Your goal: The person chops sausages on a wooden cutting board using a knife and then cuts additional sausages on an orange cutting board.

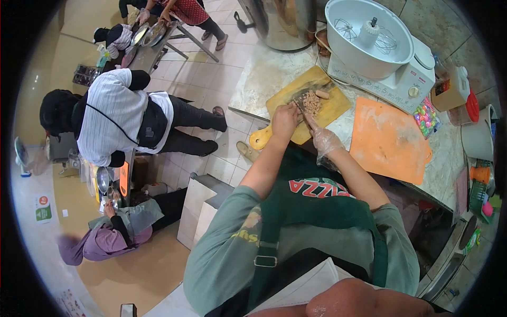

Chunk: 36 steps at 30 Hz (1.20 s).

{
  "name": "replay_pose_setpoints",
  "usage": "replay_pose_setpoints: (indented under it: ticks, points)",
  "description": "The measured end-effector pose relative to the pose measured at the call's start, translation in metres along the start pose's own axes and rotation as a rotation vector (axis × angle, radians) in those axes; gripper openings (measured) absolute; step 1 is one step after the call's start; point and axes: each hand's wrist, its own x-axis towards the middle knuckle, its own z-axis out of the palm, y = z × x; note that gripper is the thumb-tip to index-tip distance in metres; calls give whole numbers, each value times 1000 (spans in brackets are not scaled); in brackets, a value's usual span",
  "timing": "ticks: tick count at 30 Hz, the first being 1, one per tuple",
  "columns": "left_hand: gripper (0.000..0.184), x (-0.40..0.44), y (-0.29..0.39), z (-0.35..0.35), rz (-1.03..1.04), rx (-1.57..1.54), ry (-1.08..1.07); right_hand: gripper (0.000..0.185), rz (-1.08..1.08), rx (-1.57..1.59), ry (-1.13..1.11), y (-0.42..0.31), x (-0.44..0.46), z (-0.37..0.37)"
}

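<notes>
left hand (pixel 285 119): bare, grip curled beside thin blade (pixel 299 105); hold cannot be told. chopped brown pieces (pixel 311 104): blunt, heaped on scuffed yellow board (pixel 339 101). right hand (pixel 323 138): crinkled clear glove (pixel 332 145), grip opening indeterminate. orange board (pixel 388 138): flat, smudged.

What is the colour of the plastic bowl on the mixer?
The bowl is white; it shows in the head view, the only view here.

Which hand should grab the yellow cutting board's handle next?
Probably your left hand: it's closer to the handle, while your gloved right hand sits farther off and seems to hold the knife.
</notes>
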Motion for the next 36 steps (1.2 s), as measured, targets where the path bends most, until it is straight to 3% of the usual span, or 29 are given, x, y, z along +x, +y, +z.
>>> replay_pose_setpoints:
  ticks: [4, 7, 9, 13, 22, 26, 36]
  points:
    - [8, -1, 2, -1, -34, -16, -9, 53, 127, -46, -87, -7, -35, -10]
    - [7, -2, 3, -2, -37, -34, 27, 52, 105, -69, -63, 2, -49, -7]
    - [9, -3, 8, -4, -165, -70, 19, 52, 59, -38, -16, 11, -47, -1]
    - [12, -8, -1, 2, -167, -82, 31, 52, -13, 39, 87, 5, -38, -1]
    - [15, -9, -6, 3, -121, -84, 2, 50, -10, 8, 14, -13, 1, 1]
    - [16, -6, -3, -1, -106, -66, 6, 54, 68, -7, -59, -20, -22, -12]
    - [11, -11, -7, 2, -30, -108, 71, 54, -11, 6, 39, -7, -48, -10]
